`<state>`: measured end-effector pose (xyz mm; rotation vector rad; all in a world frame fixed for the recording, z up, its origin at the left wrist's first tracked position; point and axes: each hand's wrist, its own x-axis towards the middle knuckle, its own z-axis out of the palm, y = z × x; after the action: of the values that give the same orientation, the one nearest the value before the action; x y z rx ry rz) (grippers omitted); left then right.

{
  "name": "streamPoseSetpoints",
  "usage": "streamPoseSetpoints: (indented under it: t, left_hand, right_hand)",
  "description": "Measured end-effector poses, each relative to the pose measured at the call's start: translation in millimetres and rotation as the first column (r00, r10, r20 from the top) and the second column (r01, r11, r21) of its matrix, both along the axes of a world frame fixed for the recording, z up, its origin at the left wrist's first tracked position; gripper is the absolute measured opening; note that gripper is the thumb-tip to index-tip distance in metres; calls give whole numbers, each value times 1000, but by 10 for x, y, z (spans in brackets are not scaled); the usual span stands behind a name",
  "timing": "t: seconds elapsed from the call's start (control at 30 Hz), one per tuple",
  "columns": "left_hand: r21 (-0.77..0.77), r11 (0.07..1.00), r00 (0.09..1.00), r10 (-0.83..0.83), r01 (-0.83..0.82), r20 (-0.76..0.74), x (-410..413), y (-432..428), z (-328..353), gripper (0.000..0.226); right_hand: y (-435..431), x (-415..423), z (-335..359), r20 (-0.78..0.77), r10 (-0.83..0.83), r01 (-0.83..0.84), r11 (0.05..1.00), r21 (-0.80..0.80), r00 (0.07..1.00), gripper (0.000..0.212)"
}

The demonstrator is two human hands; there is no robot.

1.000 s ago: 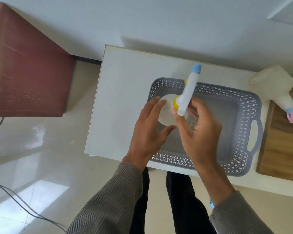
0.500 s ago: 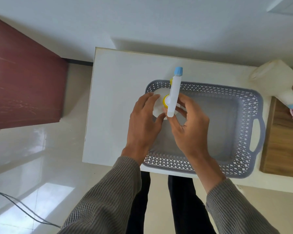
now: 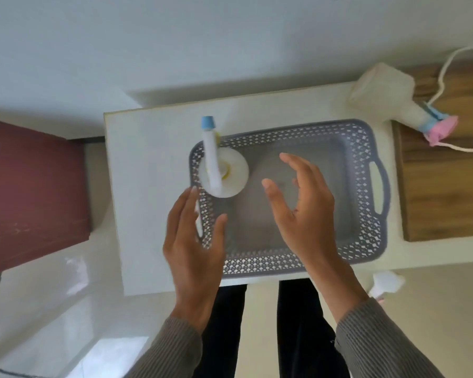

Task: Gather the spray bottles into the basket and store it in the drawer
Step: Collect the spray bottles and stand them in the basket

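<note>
a white spray bottle (image 3: 231, 173) with a blue nozzle tip stood upright in the far left corner of the grey lattice basket (image 3: 366, 197), which sat on a white table (image 3: 148, 186). the left hand (image 3: 195, 241) hovered over the basket's left rim, fingers spread and holding nothing, just short of the bottle. the right hand (image 3: 302, 211) hung above the basket's bare middle, likewise spread and empty. a second spray bottle (image 3: 385, 98), with a pink and blue head, stood at the table's far right corner beside a wooden surface (image 3: 445, 192). a dark red cabinet (image 3: 30, 192) was on the left.
</note>
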<state>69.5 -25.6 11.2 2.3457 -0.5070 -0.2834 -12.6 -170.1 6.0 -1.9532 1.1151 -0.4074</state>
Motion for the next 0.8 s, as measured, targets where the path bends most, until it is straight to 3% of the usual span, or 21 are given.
streamPoseSetpoints:
  t: [0.17, 0.23, 0.37, 0.6, 0.8]
  left_hand:
    - [24, 995, 987, 94, -92, -132, -518, 76, 74, 24]
    - [27, 999, 987, -27, 32, -159, -715, -20, 87, 25]
    - [-3, 934, 933, -357, 357, -40, -911, -548, 98, 26]
    - [176, 698, 685, -715, 694, 138, -759, -2024, -14, 51]
    - [489, 471, 460, -875, 734, 151, -456, -3042, -172, 76]
  right_hand:
    - [-238, -523, 122, -117, -96, 91, 995, -47, 988, 51]
    - [-338, -724, 154, -174, -100, 89, 994, -68, 980, 57]
    - [-553, -1098, 169, -307, -94, 64, 992, -105, 947, 71]
    - [-897, -1611, 51, -417, -107, 59, 990, -126, 902, 87]
    - [-1123, -1854, -98, -468, -86, 62, 996, -67, 880, 84]
